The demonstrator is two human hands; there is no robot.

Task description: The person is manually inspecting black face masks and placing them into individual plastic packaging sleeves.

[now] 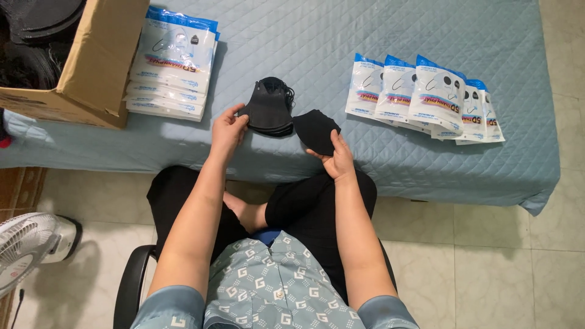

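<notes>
A small stack of black face masks [269,107] lies on the blue quilted mattress [317,42]. My left hand [228,129] pinches the stack's left edge with thumb and fingers. My right hand [337,159] holds up a single black mask [315,129] just right of the stack, fingers closed behind it. A pile of flat white-and-blue mask packets [172,64] rests at the back left. Several more packets [424,100] are fanned out in a row to the right.
An open cardboard box [91,67] with dark contents stands at the far left of the mattress. A white fan [27,247] sits on the tiled floor at lower left. My crossed legs and chair are below the mattress edge.
</notes>
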